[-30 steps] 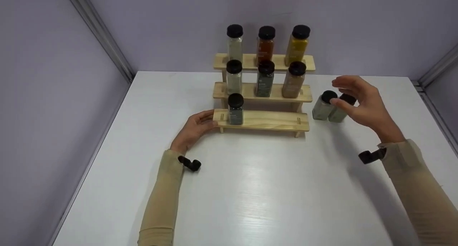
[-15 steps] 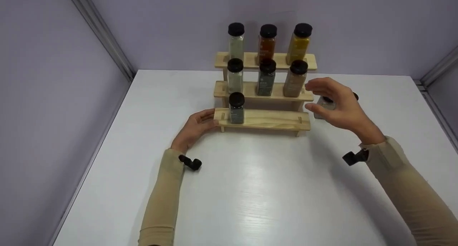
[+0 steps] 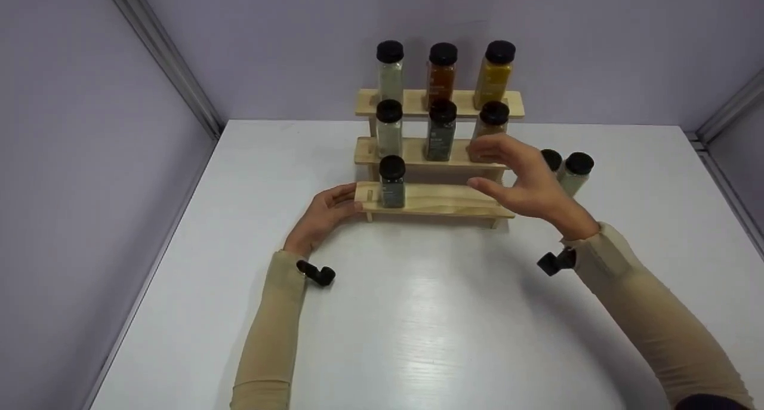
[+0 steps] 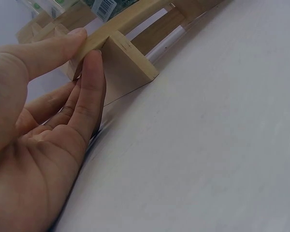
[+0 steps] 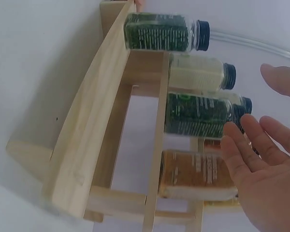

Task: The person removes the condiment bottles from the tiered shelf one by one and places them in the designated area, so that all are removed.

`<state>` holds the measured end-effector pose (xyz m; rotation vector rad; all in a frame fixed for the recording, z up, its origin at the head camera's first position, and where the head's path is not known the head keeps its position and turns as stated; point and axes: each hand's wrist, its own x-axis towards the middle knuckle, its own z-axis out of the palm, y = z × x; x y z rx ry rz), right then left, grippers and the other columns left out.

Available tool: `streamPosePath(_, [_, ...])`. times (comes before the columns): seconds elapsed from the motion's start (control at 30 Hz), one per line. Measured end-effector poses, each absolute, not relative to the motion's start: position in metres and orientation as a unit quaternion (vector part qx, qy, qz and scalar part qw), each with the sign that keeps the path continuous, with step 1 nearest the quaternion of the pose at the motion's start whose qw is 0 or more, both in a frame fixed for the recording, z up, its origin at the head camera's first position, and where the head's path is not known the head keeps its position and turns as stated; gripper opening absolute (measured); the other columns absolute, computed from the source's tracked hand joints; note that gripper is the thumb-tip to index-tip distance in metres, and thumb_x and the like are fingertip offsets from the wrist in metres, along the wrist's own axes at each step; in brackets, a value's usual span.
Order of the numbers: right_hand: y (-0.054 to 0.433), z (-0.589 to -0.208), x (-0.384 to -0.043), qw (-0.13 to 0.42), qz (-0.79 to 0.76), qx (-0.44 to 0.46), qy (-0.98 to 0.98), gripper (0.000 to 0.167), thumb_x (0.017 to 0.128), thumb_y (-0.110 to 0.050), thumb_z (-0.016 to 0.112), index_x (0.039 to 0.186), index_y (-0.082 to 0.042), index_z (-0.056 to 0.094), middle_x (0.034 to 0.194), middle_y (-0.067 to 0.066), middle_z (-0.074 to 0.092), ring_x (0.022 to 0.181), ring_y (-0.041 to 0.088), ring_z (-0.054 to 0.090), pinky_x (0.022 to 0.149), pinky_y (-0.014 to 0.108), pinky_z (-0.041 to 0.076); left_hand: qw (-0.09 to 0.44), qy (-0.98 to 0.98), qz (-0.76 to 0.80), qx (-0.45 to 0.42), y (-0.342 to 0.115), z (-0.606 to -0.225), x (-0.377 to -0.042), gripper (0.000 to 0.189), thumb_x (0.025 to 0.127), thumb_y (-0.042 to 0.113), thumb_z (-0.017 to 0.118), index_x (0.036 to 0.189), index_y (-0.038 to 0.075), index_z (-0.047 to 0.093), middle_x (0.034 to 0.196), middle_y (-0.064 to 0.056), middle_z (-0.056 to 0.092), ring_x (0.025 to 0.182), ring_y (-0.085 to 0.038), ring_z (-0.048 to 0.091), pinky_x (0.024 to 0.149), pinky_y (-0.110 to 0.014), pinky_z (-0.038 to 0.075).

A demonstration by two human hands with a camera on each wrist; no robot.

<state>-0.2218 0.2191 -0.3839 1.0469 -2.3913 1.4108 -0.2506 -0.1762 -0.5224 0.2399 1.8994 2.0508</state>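
Observation:
A three-step wooden spice rack stands on the white table, with black-capped spice jars on its steps. At the left end of the lowest step, my left hand pinches the board; in the left wrist view the thumb lies on top and the fingers are at its end and underside. My right hand holds nothing, fingers and thumb spread apart, in front of the rack's right side. It overlaps the brown spice jar on the middle step. A dark green herb jar stands alone at the lowest step's left.
Two pale green jars, the outer one more visible, stand on the table right of the rack, partly behind my right hand. The top step bears a pale jar, a red-orange jar and a yellow jar. A wall rises behind.
My right hand has moved left, from beside the two loose jars to in front of the rack's right side, staying spread. My left hand keeps its place on the rack.

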Motion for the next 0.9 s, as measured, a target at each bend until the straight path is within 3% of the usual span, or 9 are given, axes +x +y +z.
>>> streamPosePath(0.1, [0.210,-0.384,-0.221,0.078,0.479,0.351,-0.801,0.051,0.095,-0.002,0.081,0.142,0.003,0.061,0.138,0.012,0.067,0.129,0.018,0.064,0.115,0.044,0.052,0.168,0.670,0.718,0.085,-0.176,-0.523,-0.251,0.063,0.103,0.011,0.074,0.159,0.002,0.046,0.154,-0.018,0.056,0.140,-0.028,0.058,0.109,-0.032,0.057])
streamPosePath(0.3, [0.190,-0.385,-0.224,0.064,0.478,0.355,-0.801,0.053,0.096,-0.009,0.082,0.142,0.004,0.060,0.137,0.022,0.065,0.131,0.038,0.062,0.118,0.041,0.050,0.170,0.657,0.729,0.088,-0.176,-0.523,-0.251,0.061,0.103,0.005,0.071,0.159,0.000,0.046,0.154,-0.021,0.054,0.139,-0.030,0.058,0.109,-0.036,0.058])
streamPosePath(0.53, [0.170,-0.391,-0.229,0.056,0.482,0.341,-0.805,0.053,0.095,-0.012,0.084,0.141,0.001,0.062,0.136,0.022,0.066,0.130,0.031,0.064,0.116,0.040,0.052,0.166,0.659,0.728,0.093,-0.176,-0.523,-0.251,0.061,0.103,0.009,0.073,0.158,0.000,0.047,0.153,-0.019,0.057,0.138,-0.029,0.059,0.109,-0.033,0.057])
streamPosePath(0.9, [0.146,-0.405,-0.237,0.048,0.476,0.354,-0.804,0.055,0.095,-0.015,0.084,0.142,0.002,0.061,0.137,0.021,0.066,0.127,0.035,0.065,0.115,0.043,0.053,0.165,0.660,0.727,0.089,-0.175,-0.524,-0.253,0.060,0.102,0.008,0.074,0.157,0.001,0.050,0.152,-0.019,0.058,0.137,-0.028,0.060,0.110,-0.033,0.057])
